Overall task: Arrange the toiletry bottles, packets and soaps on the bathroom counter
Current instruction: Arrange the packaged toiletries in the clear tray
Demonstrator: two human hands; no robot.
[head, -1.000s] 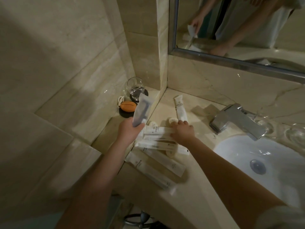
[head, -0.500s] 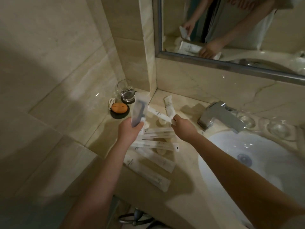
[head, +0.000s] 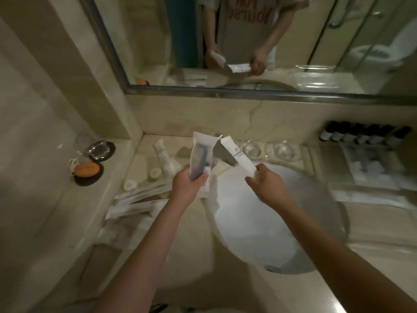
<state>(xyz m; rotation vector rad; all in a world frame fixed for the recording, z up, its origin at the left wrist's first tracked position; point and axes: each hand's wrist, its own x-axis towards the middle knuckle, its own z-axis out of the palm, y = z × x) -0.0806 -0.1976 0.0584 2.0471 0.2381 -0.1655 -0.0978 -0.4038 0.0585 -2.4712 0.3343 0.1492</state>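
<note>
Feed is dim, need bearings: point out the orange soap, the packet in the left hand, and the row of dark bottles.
orange soap point(head: 86, 170): head view, middle of its top face.
packet point(head: 199, 157): head view, its middle, above the left hand point(head: 187, 188).
dark bottles point(head: 363, 134): head view, a bottle mid-row.

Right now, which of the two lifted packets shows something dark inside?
The see-through packet in the left hand; the long box in the right hand is plain opaque white.
</note>
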